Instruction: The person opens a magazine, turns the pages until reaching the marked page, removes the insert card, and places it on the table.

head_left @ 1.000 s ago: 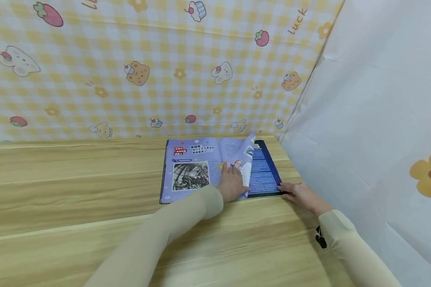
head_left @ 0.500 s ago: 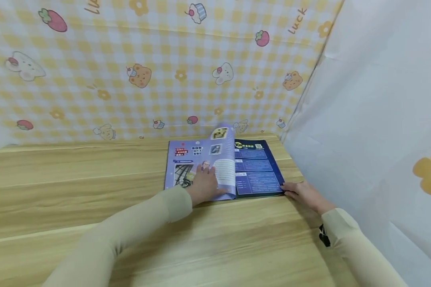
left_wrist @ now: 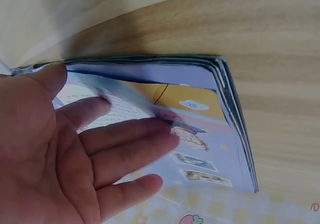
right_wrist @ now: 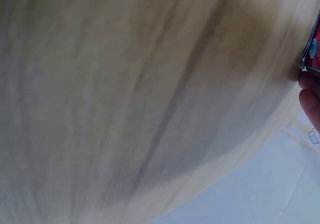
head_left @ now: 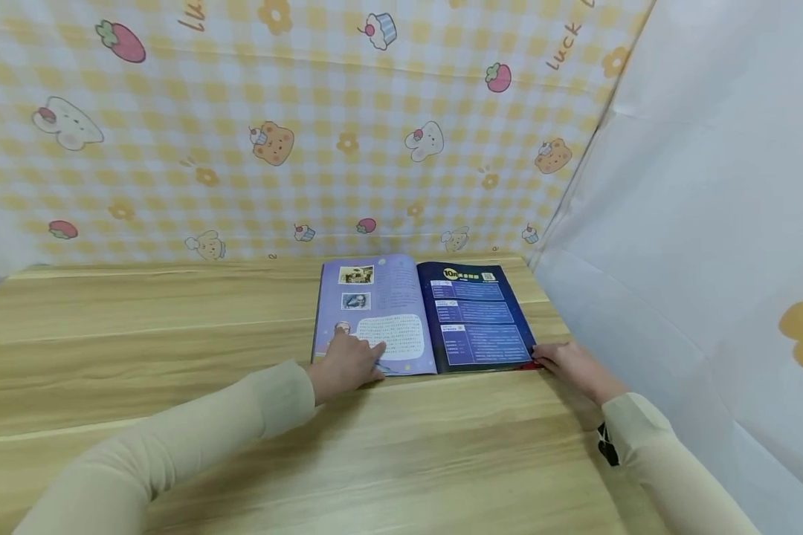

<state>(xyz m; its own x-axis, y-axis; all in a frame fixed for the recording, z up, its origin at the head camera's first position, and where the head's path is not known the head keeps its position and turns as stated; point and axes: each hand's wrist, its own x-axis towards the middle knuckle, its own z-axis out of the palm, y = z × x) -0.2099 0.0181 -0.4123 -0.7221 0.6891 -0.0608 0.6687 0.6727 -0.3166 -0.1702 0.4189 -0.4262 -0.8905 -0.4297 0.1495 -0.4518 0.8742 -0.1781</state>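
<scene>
An open magazine (head_left: 401, 282) lies flat near the back right of the table. Its left page is lilac with pictures and a white text block; the right page (head_left: 475, 319) is dark blue. My left hand (head_left: 348, 362) rests over the lower left page, fingers extended; the left wrist view shows them spread and loosely straight above the lilac paper (left_wrist: 225, 159). At the lower right corner my right hand (head_left: 571, 365) pinches the page edge, where a bit of red shows underneath. Only fingertips (right_wrist: 311, 101) appear at the border of the right wrist view.
The wood-grain table (head_left: 388, 461) reaches forward to a yellow checked cloth (head_left: 348, 178) with cartoon prints. A white cloth wall (head_left: 696, 223) stands close along the right side, beside the right arm. A small black item (head_left: 607, 446) hangs at the right cuff.
The lilac page has turned over from right to left and now lies down. My left hand went leftward with it. The right hand stays at the corner, where red now shows.
</scene>
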